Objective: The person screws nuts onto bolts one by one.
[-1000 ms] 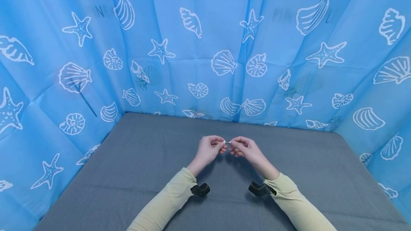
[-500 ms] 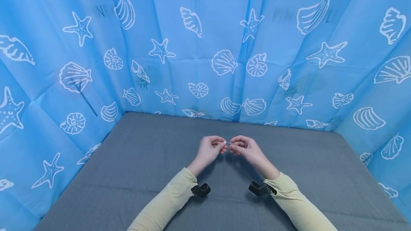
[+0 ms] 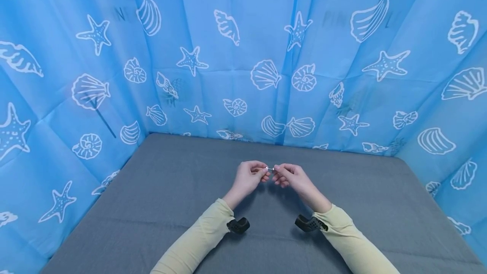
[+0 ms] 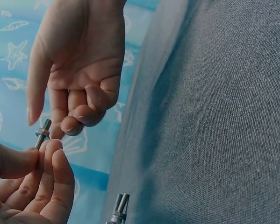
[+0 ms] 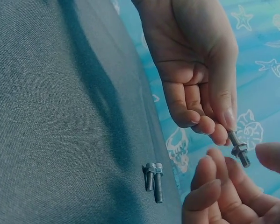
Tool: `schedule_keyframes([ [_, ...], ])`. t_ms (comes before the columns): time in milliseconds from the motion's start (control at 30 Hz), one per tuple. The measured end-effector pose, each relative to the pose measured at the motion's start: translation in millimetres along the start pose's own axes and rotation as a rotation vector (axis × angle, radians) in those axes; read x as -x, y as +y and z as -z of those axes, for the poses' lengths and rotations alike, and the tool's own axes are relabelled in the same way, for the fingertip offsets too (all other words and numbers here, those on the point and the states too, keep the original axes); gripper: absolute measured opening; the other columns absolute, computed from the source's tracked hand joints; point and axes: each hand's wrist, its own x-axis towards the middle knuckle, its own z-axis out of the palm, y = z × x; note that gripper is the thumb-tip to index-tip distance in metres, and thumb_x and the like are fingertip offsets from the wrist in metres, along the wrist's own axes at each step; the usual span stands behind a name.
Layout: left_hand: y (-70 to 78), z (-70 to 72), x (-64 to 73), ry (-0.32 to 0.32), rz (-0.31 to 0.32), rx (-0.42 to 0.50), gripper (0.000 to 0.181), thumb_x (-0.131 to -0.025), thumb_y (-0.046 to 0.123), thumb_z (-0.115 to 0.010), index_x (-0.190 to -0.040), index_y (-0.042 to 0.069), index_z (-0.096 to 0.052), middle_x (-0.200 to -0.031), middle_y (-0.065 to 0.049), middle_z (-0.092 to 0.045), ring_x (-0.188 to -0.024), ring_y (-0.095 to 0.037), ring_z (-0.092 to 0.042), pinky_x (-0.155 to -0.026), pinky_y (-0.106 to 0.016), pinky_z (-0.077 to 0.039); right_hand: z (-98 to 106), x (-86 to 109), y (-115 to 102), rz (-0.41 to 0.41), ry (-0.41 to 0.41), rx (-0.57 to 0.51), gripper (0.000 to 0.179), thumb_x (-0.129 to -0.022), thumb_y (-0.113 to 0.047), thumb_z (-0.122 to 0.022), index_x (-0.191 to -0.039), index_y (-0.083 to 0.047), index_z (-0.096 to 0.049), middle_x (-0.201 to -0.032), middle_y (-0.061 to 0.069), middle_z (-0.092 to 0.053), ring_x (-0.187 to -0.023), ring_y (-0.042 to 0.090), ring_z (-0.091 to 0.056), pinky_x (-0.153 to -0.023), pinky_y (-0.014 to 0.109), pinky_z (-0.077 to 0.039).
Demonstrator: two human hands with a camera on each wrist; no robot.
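My left hand (image 3: 247, 177) pinches a small metal bolt (image 4: 39, 142) between thumb and fingertips, above the grey cloth. A nut (image 5: 240, 149) sits part way along the bolt's thread, and the threaded tip sticks out past it. My right hand (image 3: 296, 181) is just beside that tip. In the right wrist view its thumb (image 5: 274, 157) and fingers (image 5: 231, 186) stand apart, with the nut between them and no grip on it visible. The left fingers hide the bolt's other end.
Two more bolts (image 5: 154, 181) lie together on the grey cloth (image 5: 46, 140), also seen at the left wrist view's bottom edge. A blue curtain (image 3: 243, 75) with white shells and starfish surrounds the table. Black wrist cameras (image 3: 238, 225) sit at both sleeves.
The right fingers move in over the nut end half a second ago, then draw back slightly to the right, exposing more of the bolt. My left hand stays nearly still.
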Motion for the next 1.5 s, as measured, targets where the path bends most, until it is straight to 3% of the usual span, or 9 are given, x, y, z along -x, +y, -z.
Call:
schedule_keyframes([
  [300, -3.8, 1.0, 0.3, -0.002, -0.006, -0.008, 0.009, -0.092, 0.002, -0.063, -0.095, -0.004, -0.068, -0.077, -0.008, -0.070, -0.067, -0.013, -0.067, -0.068, -0.043, -0.058, 0.0, 1.3, 1.0, 0.100, -0.017, 0.024, 0.032, -0.095, -0.012, -0.061, -0.117, 0.010, -0.053, -0.097, 0.022, -0.065, -0.084, 0.030, -0.064, -0.071, 0.040, -0.054],
  [467, -4.4, 1.1, 0.6, -0.004, -0.003, -0.019, 0.009, -0.092, 0.004, -0.063, -0.094, -0.002, -0.069, -0.078, -0.008, -0.070, -0.067, -0.013, -0.067, -0.068, -0.043, -0.058, -1.0, 1.0, 1.1, 0.066, 0.006, 0.040, 0.030, -0.096, -0.015, -0.060, -0.114, 0.009, -0.058, -0.093, 0.018, -0.067, -0.085, 0.030, -0.064, -0.074, 0.041, -0.054],
  [667, -5.4, -0.1, -0.6, 0.000, -0.009, -0.027, 0.009, -0.092, 0.005, -0.063, -0.095, -0.002, -0.069, -0.078, -0.008, -0.070, -0.066, -0.013, -0.067, -0.067, -0.041, -0.058, -1.1, 1.1, 0.5, 0.006, 0.030, 0.007, 0.037, -0.099, -0.025, -0.056, -0.109, 0.010, -0.059, -0.088, 0.016, -0.066, -0.077, 0.021, -0.064, -0.070, 0.036, -0.055],
  [900, -2.3, 0.6, 0.6, 0.000, -0.008, -0.006, 0.008, -0.092, 0.003, -0.063, -0.094, -0.003, -0.068, -0.078, -0.009, -0.069, -0.067, -0.015, -0.067, -0.069, -0.045, -0.058, 0.2, -1.0, 3.5, 0.072, 0.024, 0.024, 0.029, -0.095, -0.014, -0.061, -0.112, 0.009, -0.058, -0.097, 0.023, -0.066, -0.088, 0.035, -0.063, -0.076, 0.042, -0.055],
  [1133, -3.5, -0.7, -0.4, -0.002, 0.007, 0.002, 0.008, -0.092, 0.002, -0.063, -0.094, -0.003, -0.068, -0.079, -0.010, -0.070, -0.066, -0.013, -0.067, -0.069, -0.045, -0.058, -0.6, -3.1, 5.5, 0.017, 0.020, 0.021, 0.034, -0.099, -0.024, -0.055, -0.106, 0.008, -0.061, -0.087, 0.015, -0.066, -0.081, 0.028, -0.065, -0.070, 0.038, -0.055],
  [1333, -2.4, 0.4, -0.3, -0.004, -0.013, -0.002, 0.010, -0.092, 0.002, -0.063, -0.095, -0.006, -0.068, -0.078, -0.010, -0.069, -0.067, -0.016, -0.067, -0.069, -0.047, -0.057, -0.3, -1.4, 3.7, 0.056, 0.022, -0.002, 0.030, -0.096, -0.015, -0.060, -0.115, 0.009, -0.055, -0.098, 0.022, -0.065, -0.086, 0.029, -0.064, -0.075, 0.040, -0.055],
  [1500, -1.7, 0.3, -0.6, -0.002, -0.011, -0.002, 0.010, -0.092, 0.003, -0.063, -0.095, -0.005, -0.068, -0.078, -0.008, -0.069, -0.067, -0.015, -0.067, -0.070, -0.046, -0.058, -1.6, -2.8, 4.1, 0.057, 0.038, 0.036, 0.027, -0.096, -0.014, -0.060, -0.110, 0.009, -0.059, -0.096, 0.025, -0.065, -0.085, 0.033, -0.064, -0.073, 0.041, -0.055],
])
